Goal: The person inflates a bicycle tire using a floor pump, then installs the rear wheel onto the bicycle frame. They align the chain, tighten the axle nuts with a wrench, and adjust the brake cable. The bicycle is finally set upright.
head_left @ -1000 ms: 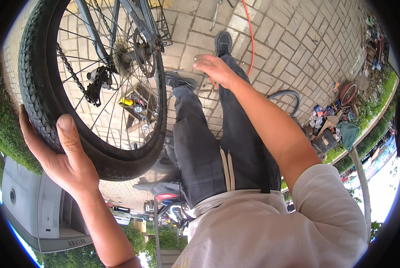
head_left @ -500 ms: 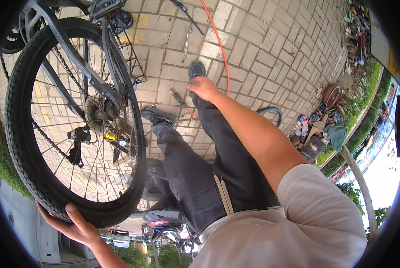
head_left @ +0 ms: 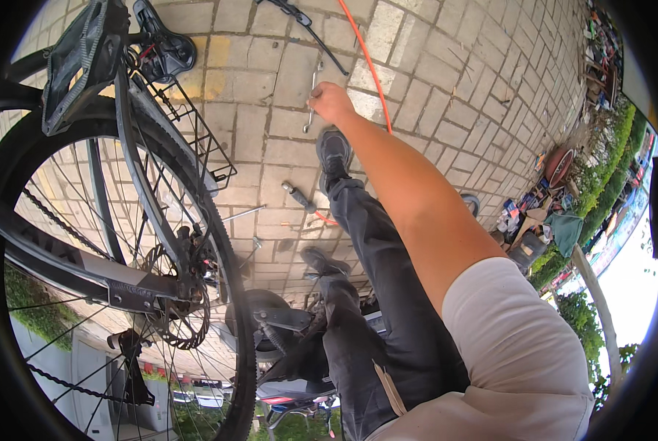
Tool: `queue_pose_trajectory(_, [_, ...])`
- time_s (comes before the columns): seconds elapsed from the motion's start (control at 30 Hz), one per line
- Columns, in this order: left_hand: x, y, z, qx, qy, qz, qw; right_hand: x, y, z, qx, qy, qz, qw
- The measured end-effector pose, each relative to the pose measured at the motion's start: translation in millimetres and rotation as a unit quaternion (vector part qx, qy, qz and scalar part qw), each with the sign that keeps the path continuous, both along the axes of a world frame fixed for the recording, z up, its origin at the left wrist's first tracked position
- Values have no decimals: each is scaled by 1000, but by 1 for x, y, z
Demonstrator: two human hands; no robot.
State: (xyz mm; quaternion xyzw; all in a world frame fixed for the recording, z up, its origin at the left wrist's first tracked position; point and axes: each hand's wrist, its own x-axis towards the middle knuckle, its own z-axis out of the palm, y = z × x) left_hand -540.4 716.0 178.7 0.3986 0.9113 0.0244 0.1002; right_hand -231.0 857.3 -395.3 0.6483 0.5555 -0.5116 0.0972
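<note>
So the right hand point(head_left: 330, 103) has gone from over the shoe half a second ago to the wrench point(head_left: 308, 125) on the paving. Fingers look curled in at its middle, but they hide that bit, so can't tell if it's gripped. Left hand was on the tyre point(head_left: 246, 338), now it's out of frame, so no clue on its state. I count one wrench, one orange hose point(head_left: 374, 70) right of the hand, two shoes point(head_left: 334, 151) below. Wheel's bottom is cut off.
</note>
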Motion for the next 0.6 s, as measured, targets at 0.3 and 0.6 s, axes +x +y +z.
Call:
queue_pose_trajectory(0.3, [-3,27,-65,-38,1,12,999,-32,22,-92,97,-141,-169,971])
queue_pose_trajectory(0.6, [-7,31,-85,-46,1,26,999,-70,129,-105,225,-182,40,956])
